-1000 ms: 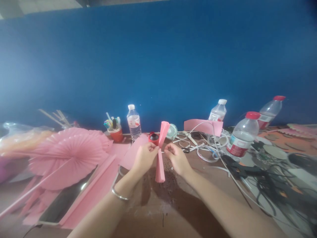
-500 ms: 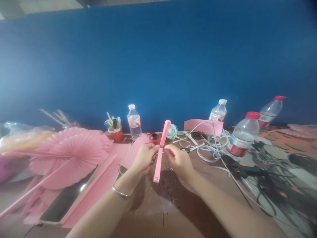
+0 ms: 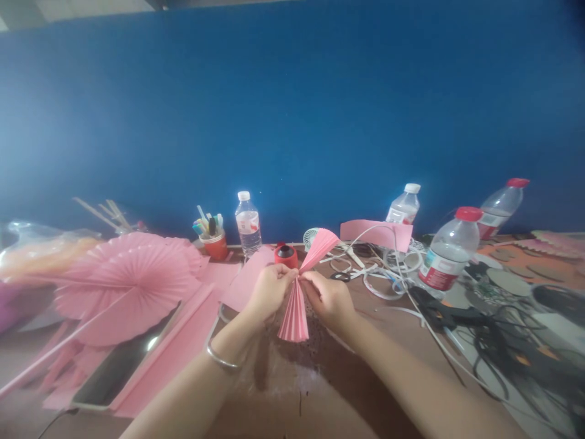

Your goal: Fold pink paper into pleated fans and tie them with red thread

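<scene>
Between my two hands is a pleated pink paper (image 3: 295,317), pinched at its middle so that both ends fan out like a bow. My left hand (image 3: 270,289) wears a bracelet at the wrist and grips the pinched middle from the left side. From the right, the fingertips of my right hand (image 3: 329,299) close on the same narrow spot. One fan end points up and to the right, the other down toward the table. Fingers cover the exact middle. Just behind my left hand sits a red roll-shaped object (image 3: 286,256).
Pink pleated paper fans (image 3: 132,286) lie at the left beside a phone (image 3: 123,372). A pen cup (image 3: 214,245) and a water bottle (image 3: 248,225) stand at the back. On the right are a red-capped bottle (image 3: 450,250), white cords (image 3: 384,286) and black cables (image 3: 498,341).
The pink paper was a tight, narrow folded strip; now its pleats have spread at both ends. Its upper end leans further right. Both hands remain at the middle.
</scene>
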Demonstrator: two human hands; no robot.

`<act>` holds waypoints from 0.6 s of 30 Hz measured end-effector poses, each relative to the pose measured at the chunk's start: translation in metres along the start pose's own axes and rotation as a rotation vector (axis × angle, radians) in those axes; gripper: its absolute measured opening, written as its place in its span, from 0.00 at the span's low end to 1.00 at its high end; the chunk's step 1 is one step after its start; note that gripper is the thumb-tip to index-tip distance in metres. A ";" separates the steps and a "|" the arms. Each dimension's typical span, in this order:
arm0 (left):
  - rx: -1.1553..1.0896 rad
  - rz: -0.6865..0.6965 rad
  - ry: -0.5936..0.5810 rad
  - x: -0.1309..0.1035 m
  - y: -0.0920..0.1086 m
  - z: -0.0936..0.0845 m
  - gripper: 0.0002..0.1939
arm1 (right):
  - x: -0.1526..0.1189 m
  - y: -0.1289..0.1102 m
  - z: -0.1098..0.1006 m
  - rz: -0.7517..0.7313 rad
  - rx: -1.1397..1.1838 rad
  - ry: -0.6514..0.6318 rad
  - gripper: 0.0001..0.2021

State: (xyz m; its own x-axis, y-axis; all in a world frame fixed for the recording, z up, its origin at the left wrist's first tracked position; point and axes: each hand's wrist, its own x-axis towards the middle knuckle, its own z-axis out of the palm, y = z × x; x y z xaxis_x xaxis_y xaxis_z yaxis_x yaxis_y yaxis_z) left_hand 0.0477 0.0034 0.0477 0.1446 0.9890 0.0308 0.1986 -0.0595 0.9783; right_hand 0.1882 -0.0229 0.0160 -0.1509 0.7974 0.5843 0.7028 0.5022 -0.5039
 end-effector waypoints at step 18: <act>-0.246 -0.050 -0.043 0.000 -0.005 0.004 0.15 | 0.004 0.000 -0.003 0.176 0.326 0.073 0.12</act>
State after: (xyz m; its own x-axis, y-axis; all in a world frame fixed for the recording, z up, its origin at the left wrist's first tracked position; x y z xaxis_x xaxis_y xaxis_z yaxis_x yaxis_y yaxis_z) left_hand 0.0509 0.0029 0.0423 0.1829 0.9829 -0.0221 -0.0350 0.0290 0.9990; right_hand 0.1896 -0.0209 0.0199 0.0112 0.8608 0.5087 0.4539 0.4490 -0.7697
